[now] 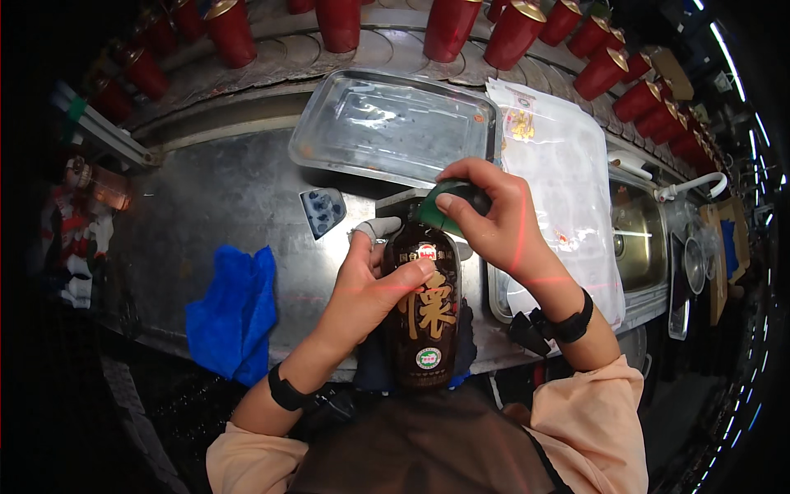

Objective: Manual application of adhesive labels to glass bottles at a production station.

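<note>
A dark brown bottle with gold lettering and a small round green-and-white label stands in front of me, its base close to my apron. My left hand is wrapped round its upper body, thumb across the front; a whitish cover sits on one finger. At the bottle's neck, my right hand pinches a green and dark piece with a rounded edge between thumb and fingers. Its exact kind does not show, and it hides the top of the bottle. Below the bottle lies a dark cloth.
A shallow metal tray lies beyond my hands, with white printed sheets to its right. A blue cloth hangs over the bench's near edge at left. Red gold-topped containers line a curved conveyor behind. A sink with a white tap is at right.
</note>
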